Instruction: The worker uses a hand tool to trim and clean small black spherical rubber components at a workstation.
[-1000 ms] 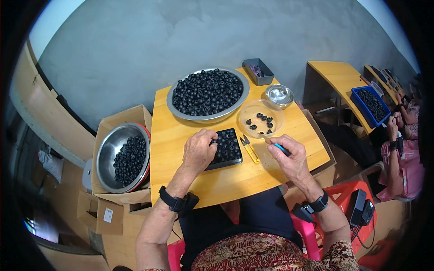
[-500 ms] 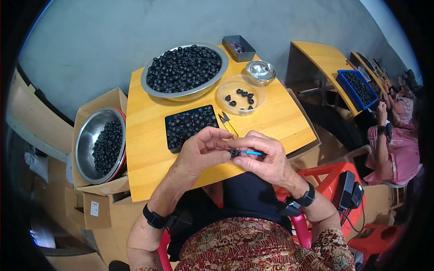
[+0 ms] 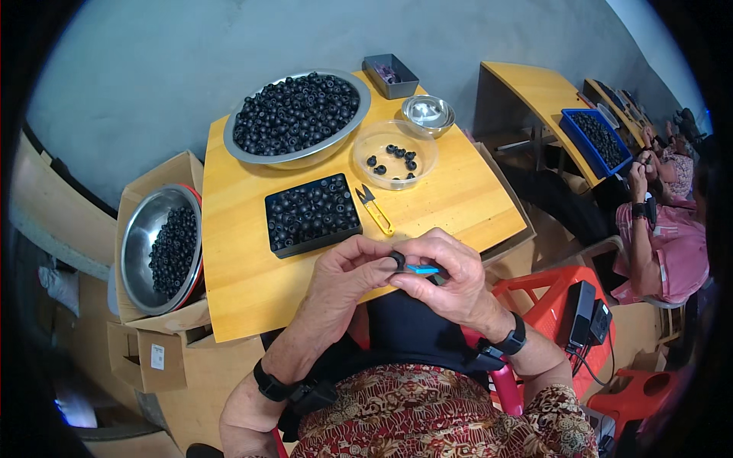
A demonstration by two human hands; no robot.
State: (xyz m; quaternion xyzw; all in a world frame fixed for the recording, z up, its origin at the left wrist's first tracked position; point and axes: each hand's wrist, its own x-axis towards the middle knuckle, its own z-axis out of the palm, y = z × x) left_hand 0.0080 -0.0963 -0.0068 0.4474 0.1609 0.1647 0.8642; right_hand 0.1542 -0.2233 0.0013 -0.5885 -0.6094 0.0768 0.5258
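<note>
In front of the table's near edge, both hands are brought together. My left hand (image 3: 343, 276) pinches a small round black hollow piece (image 3: 398, 260) between thumb and fingers. Closed round a slim blue tool (image 3: 422, 269), my right hand (image 3: 452, 281) holds it against or close beside that piece; the tool's tip is hidden. Beyond the hands lie yellow-handled thread snips (image 3: 374, 211). Left of the snips, a black square tray (image 3: 317, 243) is full of similar black pieces. A clear round tub (image 3: 434, 159) behind them holds several more.
A large metal bowl (image 3: 365, 107) heaped with black pieces stands at the back of the yellow table (image 3: 248, 282). A small metal bowl (image 3: 429, 114) and a grey box (image 3: 397, 89) are beside it. Lower left, another metal basin (image 3: 136, 252) sits in a carton. People work at right.
The view has shifted, so the table things sit a little further left. In my fingers the black piece has turned, and the blue tool has tilted. Both hands keep their hold.
</note>
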